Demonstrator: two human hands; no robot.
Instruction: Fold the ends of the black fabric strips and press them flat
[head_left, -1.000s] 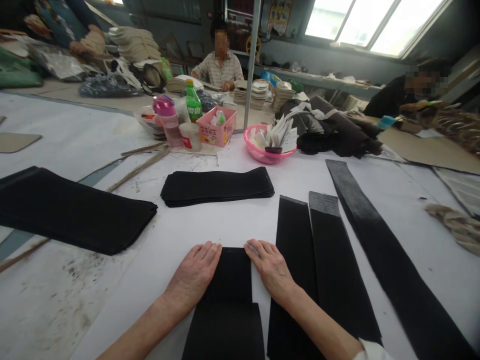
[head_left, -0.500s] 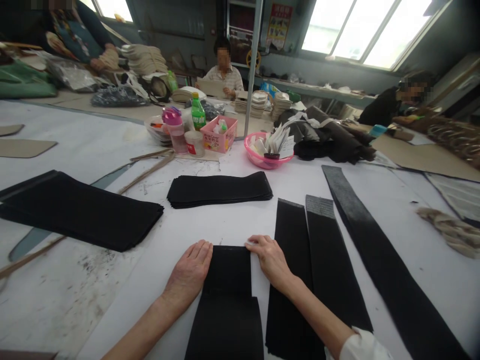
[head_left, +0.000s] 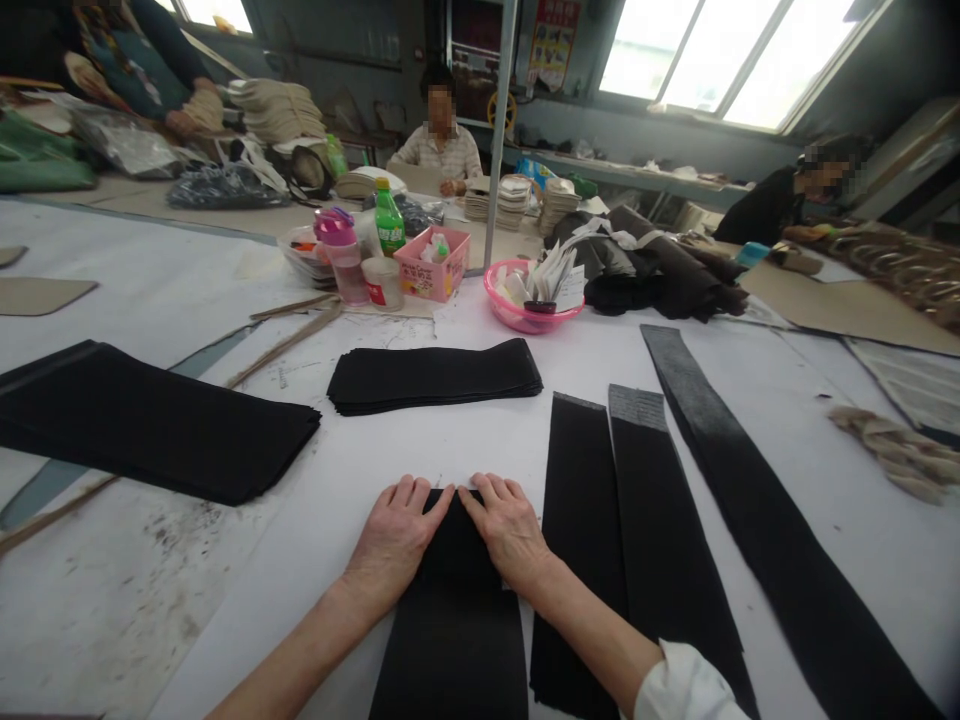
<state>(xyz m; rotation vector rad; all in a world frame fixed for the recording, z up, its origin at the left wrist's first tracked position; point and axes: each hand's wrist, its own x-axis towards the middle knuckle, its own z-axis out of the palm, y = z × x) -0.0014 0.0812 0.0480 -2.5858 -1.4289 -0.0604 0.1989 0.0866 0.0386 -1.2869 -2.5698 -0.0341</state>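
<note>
A black strip of cloth [head_left: 457, 640] lies lengthwise in front of me on the white-covered table [head_left: 300, 560]. My left hand [head_left: 394, 535] rests on the left side of its far end, thumb stretched inward along the edge. On the right side of that end lies my right hand [head_left: 510, 530], its thumb nearly meeting the left one. Both hands press flat with fingers apart and grip nothing. Just right of my right hand are two more black strips, a narrow one [head_left: 577, 500] and one with a grey end [head_left: 660, 520].
Black stacks lie at left [head_left: 150, 420] and centre [head_left: 435, 375]; a long black strip [head_left: 757, 500] runs down the right. Behind stand a pink basket [head_left: 532, 320], a pink box [head_left: 433, 265], a green bottle [head_left: 389, 220] and a metal pole [head_left: 499, 140]. Three people work farther back.
Both hands have moved inward from the sides of the strip's far end onto it, and their thumbs have come close together. The view has shifted slightly.
</note>
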